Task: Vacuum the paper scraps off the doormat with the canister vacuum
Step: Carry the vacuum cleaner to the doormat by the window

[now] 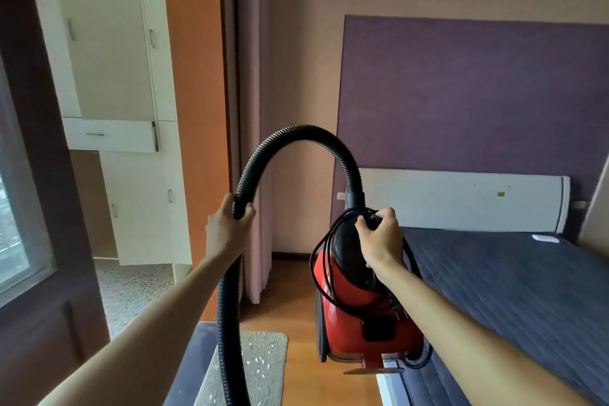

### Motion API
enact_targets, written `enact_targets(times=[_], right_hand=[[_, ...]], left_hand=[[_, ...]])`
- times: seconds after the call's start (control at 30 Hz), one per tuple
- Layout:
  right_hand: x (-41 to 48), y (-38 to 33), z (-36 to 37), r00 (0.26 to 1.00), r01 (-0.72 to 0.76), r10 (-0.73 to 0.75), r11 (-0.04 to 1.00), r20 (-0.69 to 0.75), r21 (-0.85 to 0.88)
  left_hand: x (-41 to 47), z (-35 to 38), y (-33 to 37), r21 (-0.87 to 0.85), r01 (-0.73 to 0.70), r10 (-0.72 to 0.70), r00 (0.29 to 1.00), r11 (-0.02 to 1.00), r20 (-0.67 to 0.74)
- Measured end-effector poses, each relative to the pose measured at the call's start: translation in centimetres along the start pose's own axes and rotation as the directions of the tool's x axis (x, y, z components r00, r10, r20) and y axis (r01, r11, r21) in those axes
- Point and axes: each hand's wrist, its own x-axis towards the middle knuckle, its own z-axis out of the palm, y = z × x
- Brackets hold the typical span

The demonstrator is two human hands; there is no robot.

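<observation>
Navy quilted fabric covers the bed (527, 290), which fills the frame from three to five o'clock. Next in size, the red canister vacuum (356, 316) hangs in the air just right of centre, over the bed's edge and the wooden floor (296, 290). It is lifted clear, which suits carrying it to the work. Its black ribbed hose (296, 133) arches up toward twelve o'clock, then drops along the left forearm to six. Held high like this, it likely won't drag or snag. The grey doormat (263, 372) lies on the floor at six o'clock, below and left of the canister and apart from it. A black cord (321, 273) is looped at the canister's top, seemingly bundled so it doesn't trail. The right hand (379, 237) is clenched round the canister's top and the cord loops together. The left hand (227, 224) is wrapped round the hose at nine o'clock of the canister. White paper scraps (260, 362) dot the doormat, and I judge none have been vacuumed yet.
</observation>
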Motion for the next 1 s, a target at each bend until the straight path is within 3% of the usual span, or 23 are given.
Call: enact_targets(times=[0.33, 1.0], right_hand=[[7.5, 3.0, 5.0, 0.999, -0.035, 0.035, 0.999, 0.01, 0.017], [32.7, 10.9, 18.7, 0.998, 0.004, -0.002, 0.999, 0.062, -0.037]], left_hand=[[6.6, 7.6, -3.3, -0.032, -0.001, 0.001, 1.0, 0.999, 0.018], [26.2, 28.3, -9.1, -0.034, 0.1, -0.1, 0.995, 0.994, -0.004]])
